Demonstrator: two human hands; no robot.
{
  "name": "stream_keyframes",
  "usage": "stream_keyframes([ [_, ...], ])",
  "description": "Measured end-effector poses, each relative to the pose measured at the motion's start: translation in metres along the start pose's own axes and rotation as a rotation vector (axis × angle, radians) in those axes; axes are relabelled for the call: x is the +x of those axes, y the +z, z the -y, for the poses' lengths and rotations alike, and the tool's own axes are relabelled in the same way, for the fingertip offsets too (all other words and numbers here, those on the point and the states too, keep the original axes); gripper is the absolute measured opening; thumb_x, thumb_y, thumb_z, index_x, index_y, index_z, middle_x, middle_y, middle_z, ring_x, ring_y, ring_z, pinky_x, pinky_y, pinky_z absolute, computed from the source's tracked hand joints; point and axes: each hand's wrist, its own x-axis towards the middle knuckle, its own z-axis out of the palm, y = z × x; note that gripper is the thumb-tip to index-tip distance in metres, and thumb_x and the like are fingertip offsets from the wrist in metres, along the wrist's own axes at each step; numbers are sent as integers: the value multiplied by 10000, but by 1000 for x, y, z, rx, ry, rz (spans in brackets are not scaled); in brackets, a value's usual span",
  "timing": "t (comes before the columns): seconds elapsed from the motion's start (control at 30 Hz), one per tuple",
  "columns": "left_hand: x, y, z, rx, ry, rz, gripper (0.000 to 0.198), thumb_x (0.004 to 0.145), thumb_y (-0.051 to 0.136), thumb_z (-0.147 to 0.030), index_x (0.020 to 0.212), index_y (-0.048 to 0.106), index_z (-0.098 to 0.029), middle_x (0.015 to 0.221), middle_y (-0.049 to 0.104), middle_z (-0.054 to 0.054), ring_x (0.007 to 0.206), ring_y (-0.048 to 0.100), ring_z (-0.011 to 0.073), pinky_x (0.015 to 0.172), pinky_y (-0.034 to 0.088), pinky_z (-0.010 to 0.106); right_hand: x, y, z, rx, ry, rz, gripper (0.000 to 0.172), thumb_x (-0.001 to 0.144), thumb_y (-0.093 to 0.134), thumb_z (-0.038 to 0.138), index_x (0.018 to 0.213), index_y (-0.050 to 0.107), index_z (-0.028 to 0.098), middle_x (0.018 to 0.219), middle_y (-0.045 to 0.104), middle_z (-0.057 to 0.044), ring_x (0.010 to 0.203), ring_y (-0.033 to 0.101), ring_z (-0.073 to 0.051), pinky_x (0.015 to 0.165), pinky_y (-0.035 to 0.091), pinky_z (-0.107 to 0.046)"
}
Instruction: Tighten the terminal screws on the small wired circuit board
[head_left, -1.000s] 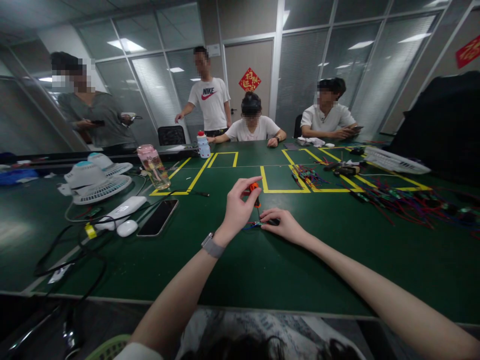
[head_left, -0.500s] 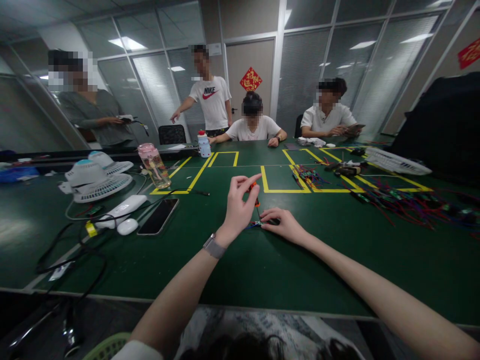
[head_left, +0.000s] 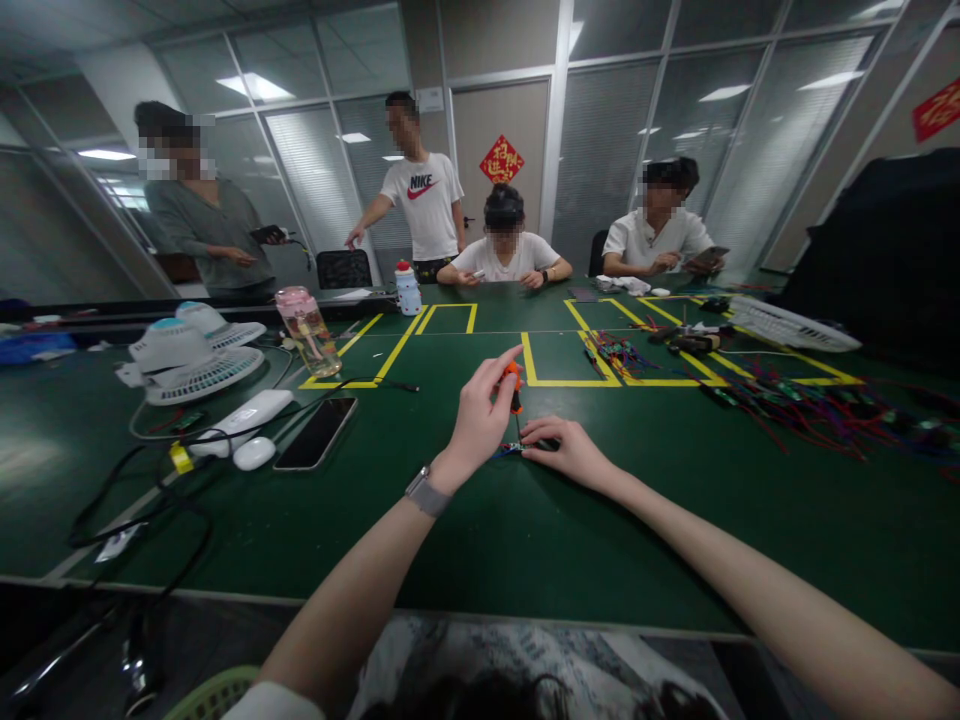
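Note:
My left hand [head_left: 484, 408] is closed around the handle of an orange-and-black screwdriver [head_left: 516, 392], which stands upright with its shaft pointing down. The tip meets a small circuit board [head_left: 513, 448] lying on the green table [head_left: 450, 560]. Blue wire shows at the board's left side. With its fingertips, my right hand [head_left: 562, 445] grips the board's right end and holds it against the tabletop. Part of the board is hidden under those fingers.
A phone [head_left: 316, 433], a white mouse-like case [head_left: 255, 453], a pink bottle [head_left: 307, 330] and white fans [head_left: 199, 350] are on the left. Wired circuit boards [head_left: 810, 400] lie in a heap on the right. Several people are across the table.
The fingers of my left hand have shifted slightly on the screwdriver, showing more of its handle. My right hand stays put. Across the table, the seated person in the middle has drawn an arm in.

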Motion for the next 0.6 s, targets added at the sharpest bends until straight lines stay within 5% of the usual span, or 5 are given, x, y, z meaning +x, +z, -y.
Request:
stream_keyframes([
  [0.17, 0, -1, -2, 170, 36, -52, 265, 915, 557, -253, 1164, 637, -212, 1051, 590, 68, 929, 594, 162, 848, 498, 298, -1, 1, -4, -19, -11, -8, 101, 764, 735, 222, 858, 773, 223, 1002, 743, -66, 985, 663, -241, 923, 504, -406],
  [0.33, -1, 2, 3, -124, -1, 81, 409, 978, 406, -227, 1382, 457, -269, 1210, 608, 85, 938, 650, 143, 818, 533, 279, 0, 3, -8, -32, -34, -19, 102, 761, 738, 222, 858, 770, 225, 1000, 743, -62, 971, 663, -239, 915, 504, -405],
  [0.5, -1, 1, -3, 141, 48, -50, 281, 901, 581, -246, 1174, 644, -225, 969, 619, 46, 875, 599, 148, 814, 506, 273, 0, 3, -9, -31, -38, -22, 103, 760, 739, 223, 856, 771, 235, 993, 744, -60, 970, 665, -241, 912, 507, -405],
  [0.6, 1, 0, -3, 108, 37, -54, 325, 954, 474, -228, 1255, 595, -239, 1141, 606, 75, 1016, 597, 165, 906, 486, 310, 0, 3, -9, -35, -37, -21, 104, 758, 741, 225, 858, 771, 232, 1000, 744, -62, 973, 666, -244, 912, 508, -408],
])
